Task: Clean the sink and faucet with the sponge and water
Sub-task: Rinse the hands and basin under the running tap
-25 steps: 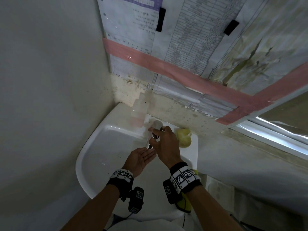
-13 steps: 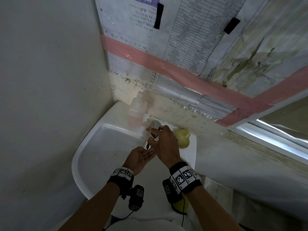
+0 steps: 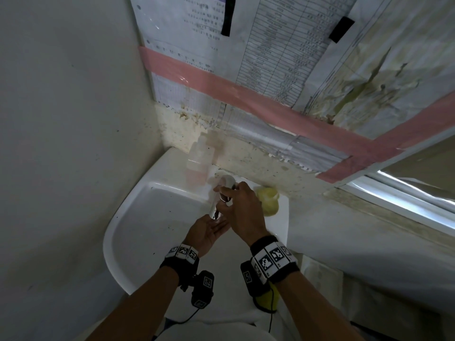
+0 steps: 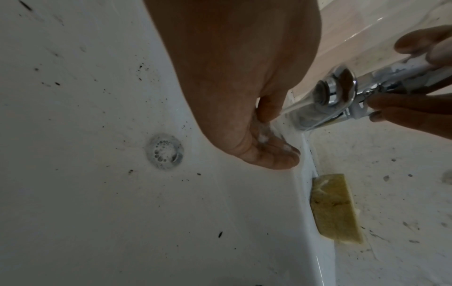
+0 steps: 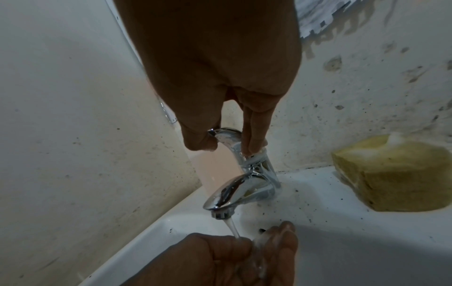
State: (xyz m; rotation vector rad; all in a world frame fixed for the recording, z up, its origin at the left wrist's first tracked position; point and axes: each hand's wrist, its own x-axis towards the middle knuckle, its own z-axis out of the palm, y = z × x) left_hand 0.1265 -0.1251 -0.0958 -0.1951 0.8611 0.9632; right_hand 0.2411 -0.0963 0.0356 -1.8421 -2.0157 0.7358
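Currently two bare hands work at one white sink set in a corner. The right hand pinches the lever of the single chrome faucet between thumb and fingers, probably to keep the water running. One thin stream falls from the spout into the left hand, which lies cupped palm up just beneath it, fingers relaxed and gripping nothing; it looks placed there to catch water for rinsing. A little foam sits in that palm. One yellow sponge, foam on its top, rests untouched on the sink's back ledge to the right of the faucet, against the stained wall, likely parked while the hands are busy. One drain in the basin holds bubbles, and dark specks dot the basin, so cleaning seems unfinished. One pale bottle stands on the ledge left of the faucet
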